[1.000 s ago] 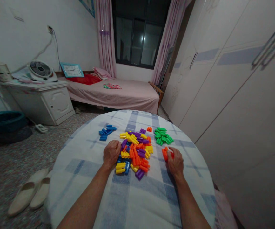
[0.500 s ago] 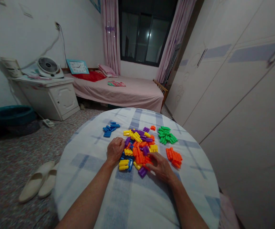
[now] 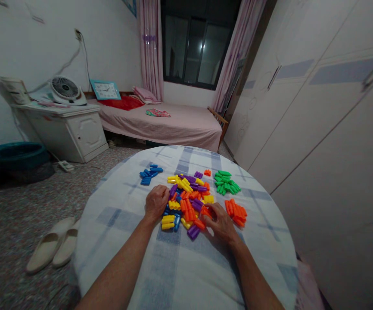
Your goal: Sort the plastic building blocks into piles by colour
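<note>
Right hand (image 3: pixel 220 223) has just moved off the tidy cluster of orange plastic pegs (image 3: pixel 236 213) onto the multicoloured plastic peg pile (image 3: pixel 188 211), fingers (image 3: pixel 210 211) loosely spread, while the left hand (image 3: pixel 156 203) sits curled at the pile's left edge, though any pinch is hard to tell from here.

Only checked cloth lies between the near edge of the round table (image 3: pixel 186 275) and the peg pile (image 3: pixel 186 202), leaving a wide way in from that side. The left hand (image 3: pixel 156 203) and right hand (image 3: pixel 220 224) cover the pile's near side. Strips of cloth separate the pile from the blue pegs (image 3: pixel 147 175) and green pegs (image 3: pixel 225 183). The orange pegs (image 3: pixel 236 213) block the way just beside the right hand. The wardrobe (image 3: pixel 318 129) stands close along the table's right edge, while the floor (image 3: pixel 18 224) lies beyond its left edge.
</note>
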`<state>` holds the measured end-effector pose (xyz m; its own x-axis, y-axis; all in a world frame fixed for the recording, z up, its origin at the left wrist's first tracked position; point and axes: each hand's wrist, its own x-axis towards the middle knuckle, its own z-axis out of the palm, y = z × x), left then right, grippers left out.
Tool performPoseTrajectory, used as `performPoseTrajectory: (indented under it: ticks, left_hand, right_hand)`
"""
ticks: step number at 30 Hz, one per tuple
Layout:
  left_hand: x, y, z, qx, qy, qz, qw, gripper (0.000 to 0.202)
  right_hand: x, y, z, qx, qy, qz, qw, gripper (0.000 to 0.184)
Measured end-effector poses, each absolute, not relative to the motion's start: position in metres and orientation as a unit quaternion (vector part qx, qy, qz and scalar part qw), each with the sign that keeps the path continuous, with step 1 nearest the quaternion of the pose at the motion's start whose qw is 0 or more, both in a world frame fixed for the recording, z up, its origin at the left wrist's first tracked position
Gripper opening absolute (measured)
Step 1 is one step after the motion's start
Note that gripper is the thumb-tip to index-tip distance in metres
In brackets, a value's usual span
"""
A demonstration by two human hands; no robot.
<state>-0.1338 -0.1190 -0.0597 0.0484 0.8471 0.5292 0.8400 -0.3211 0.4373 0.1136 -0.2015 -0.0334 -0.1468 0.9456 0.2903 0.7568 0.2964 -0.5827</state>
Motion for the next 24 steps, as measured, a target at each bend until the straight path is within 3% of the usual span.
performPoseTrajectory:
  ticks: [4, 8, 13, 19, 24]
  left_hand:
    - [-0.1327, -0.1197, -0.0576, 0.723, 0.586, 0.366, 0.006, 0.027]
    - [-0.1324, -0.1204, -0.0567, 0.722, 0.584, 0.371, 0.005, 0.027]
    - [-0.1326, -0.1211, -0.0569, 0.721, 0.583, 0.374, 0.009, 0.028]
    - [-0.1329, -0.1203, -0.0575, 0.721, 0.580, 0.380, 0.004, 0.028]
    - [-0.1329, -0.1203, -0.0566, 0.725, 0.577, 0.376, 0.003, 0.027]
  right_hand:
    - [0.1101, -0.2050, -0.0288, -0.545, -0.749, 0.202, 0.318, 0.022]
    - [0.1066, -0.2078, -0.0264, -0.519, -0.764, 0.248, 0.292, 0.031]
    - [0.1052, -0.2105, -0.0252, -0.525, -0.776, 0.238, 0.257, 0.047]
    - [0.1035, -0.2102, -0.0276, -0.548, -0.763, 0.210, 0.269, 0.035]
    - [0.1046, -0.2120, -0.0277, -0.525, -0.784, 0.206, 0.259, 0.042]
